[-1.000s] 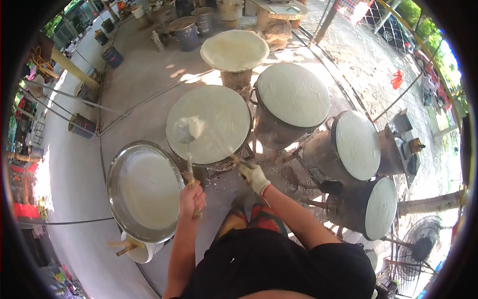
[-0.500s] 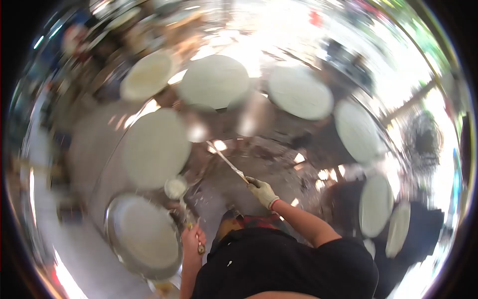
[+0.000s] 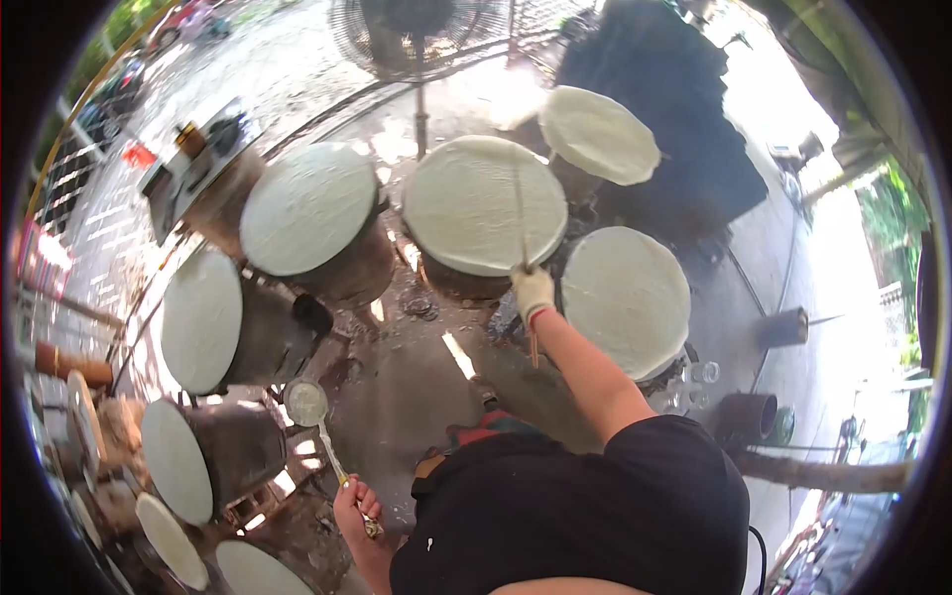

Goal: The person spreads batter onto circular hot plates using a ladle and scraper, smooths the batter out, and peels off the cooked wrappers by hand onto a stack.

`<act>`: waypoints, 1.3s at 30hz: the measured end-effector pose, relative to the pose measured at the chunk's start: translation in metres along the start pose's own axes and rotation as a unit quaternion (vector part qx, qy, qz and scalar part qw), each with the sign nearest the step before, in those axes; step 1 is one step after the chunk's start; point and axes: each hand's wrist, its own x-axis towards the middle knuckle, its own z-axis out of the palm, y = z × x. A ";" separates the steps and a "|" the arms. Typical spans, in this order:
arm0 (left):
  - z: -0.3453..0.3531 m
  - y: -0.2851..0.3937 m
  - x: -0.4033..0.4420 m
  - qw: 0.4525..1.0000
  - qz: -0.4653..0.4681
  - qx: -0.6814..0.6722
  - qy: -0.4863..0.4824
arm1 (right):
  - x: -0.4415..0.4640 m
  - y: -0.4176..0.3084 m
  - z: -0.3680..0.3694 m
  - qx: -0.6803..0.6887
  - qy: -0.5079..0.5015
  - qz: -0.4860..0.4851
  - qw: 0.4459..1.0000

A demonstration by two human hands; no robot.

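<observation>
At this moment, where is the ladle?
In the head view, the ladle is at lower left, in the left hand, near a dark pot.

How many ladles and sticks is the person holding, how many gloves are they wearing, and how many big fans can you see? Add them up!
Ladle: 1, in the left hand
Stick: 1, in the right hand
Glove: 1, on the right hand
Fan: 1
Total: 4

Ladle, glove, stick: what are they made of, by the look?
Ladle: probably metal, given its thin, stiff, pale shaft; a whitish coating on the bowl hides its finish.

Glove: likely knitted fabric, matt off-white, close-fitting, with a red edge at the wrist.

Stick: perhaps wood or bamboo, from its straight, slim, brownish look; too thin here to show grain or finish.
</observation>
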 end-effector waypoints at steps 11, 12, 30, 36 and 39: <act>0.193 -0.027 0.044 0.994 -0.074 0.044 -0.073 | 0.163 0.064 -0.007 0.067 0.076 0.165 0.981; 0.200 -0.028 0.048 0.993 -0.074 0.053 -0.074 | 0.143 0.037 -0.018 0.169 0.087 0.191 0.963; 0.194 -0.009 0.103 0.967 -0.155 0.185 -0.085 | 0.088 0.016 -0.123 0.534 0.203 0.138 0.809; 0.207 -0.021 0.114 0.940 -0.192 0.253 -0.122 | -0.018 0.190 -0.246 0.397 0.327 0.282 0.810; 0.212 -0.028 0.117 0.928 -0.202 0.267 -0.165 | -0.020 0.291 -0.245 0.238 0.345 0.302 0.856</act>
